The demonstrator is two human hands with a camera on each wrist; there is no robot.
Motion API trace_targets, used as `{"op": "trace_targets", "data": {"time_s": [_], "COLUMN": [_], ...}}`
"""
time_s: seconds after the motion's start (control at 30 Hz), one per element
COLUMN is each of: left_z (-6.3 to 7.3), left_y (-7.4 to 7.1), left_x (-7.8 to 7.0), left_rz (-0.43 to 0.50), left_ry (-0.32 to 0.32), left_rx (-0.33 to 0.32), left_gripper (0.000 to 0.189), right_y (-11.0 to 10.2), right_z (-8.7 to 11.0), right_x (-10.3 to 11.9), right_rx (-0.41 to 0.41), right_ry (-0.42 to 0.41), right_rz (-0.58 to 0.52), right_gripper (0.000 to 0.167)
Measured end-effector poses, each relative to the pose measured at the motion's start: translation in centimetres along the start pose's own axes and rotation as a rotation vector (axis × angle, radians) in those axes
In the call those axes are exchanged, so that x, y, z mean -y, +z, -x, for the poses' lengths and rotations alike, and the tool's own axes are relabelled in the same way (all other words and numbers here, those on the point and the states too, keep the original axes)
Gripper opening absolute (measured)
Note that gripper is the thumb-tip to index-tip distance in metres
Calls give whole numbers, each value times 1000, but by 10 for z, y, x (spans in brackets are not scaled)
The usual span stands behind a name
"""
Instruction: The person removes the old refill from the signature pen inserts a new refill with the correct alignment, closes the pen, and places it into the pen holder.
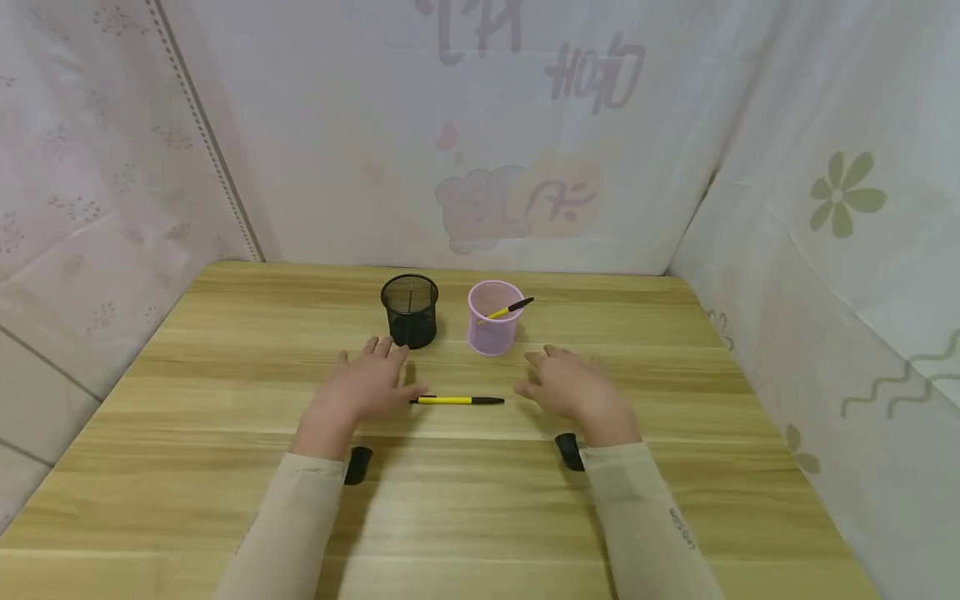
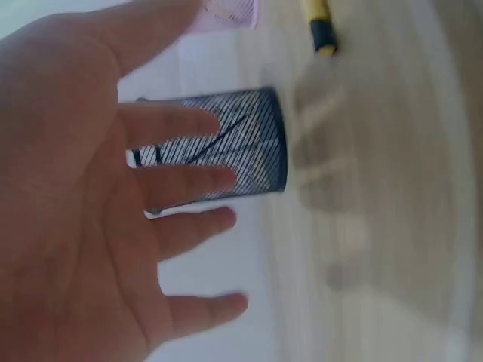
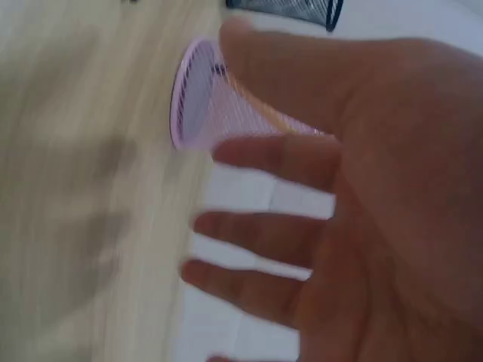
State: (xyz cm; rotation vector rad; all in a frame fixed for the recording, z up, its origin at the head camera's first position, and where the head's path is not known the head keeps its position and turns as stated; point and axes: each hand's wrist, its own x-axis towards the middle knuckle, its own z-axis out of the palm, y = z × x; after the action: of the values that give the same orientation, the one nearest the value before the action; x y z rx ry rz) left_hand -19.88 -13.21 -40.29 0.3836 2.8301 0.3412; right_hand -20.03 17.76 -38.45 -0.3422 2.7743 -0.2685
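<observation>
Fingers spread, my left hand hovers over the table in front of a black mesh pen holder, with nothing in its grasp. My right hand is likewise spread and holds nothing, to the front right of a pink mesh pen holder. A yellow pen with black ends lies crosswise on the table between the hands; the left thumb overlaps its left end in the head view. Another yellow and black pen leans inside the pink holder, its black end above the rim. The black holder shows behind the left fingers.
The wooden table ends at a pale printed curtain behind the holders. More patterned cloth hangs along the right side and the left. A black wrist-worn piece juts out beside each cuff.
</observation>
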Motion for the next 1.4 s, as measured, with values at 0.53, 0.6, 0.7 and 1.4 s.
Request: {"op": "trace_targets", "data": {"time_s": [0.53, 0.6, 0.7, 1.4], "left_z": [-8, -9, -11, -18], "left_y": [30, 31, 29, 23], "left_x": [-34, -36, -39, -56], "left_rz": [-73, -67, -72, -309], "left_ry": [132, 125, 120, 181], "left_rx": [-59, -63, -59, -168], "left_gripper": [27, 25, 24, 18], "right_y": [28, 30, 33, 40], "right_z": [-7, -8, -11, -20], "right_x": [37, 39, 42, 43], "right_rx": [-93, -96, -95, -140], "right_ry": [-209, -213, -225, -291], "right_rz": [131, 140, 105, 83], "right_gripper": [9, 10, 14, 12]}}
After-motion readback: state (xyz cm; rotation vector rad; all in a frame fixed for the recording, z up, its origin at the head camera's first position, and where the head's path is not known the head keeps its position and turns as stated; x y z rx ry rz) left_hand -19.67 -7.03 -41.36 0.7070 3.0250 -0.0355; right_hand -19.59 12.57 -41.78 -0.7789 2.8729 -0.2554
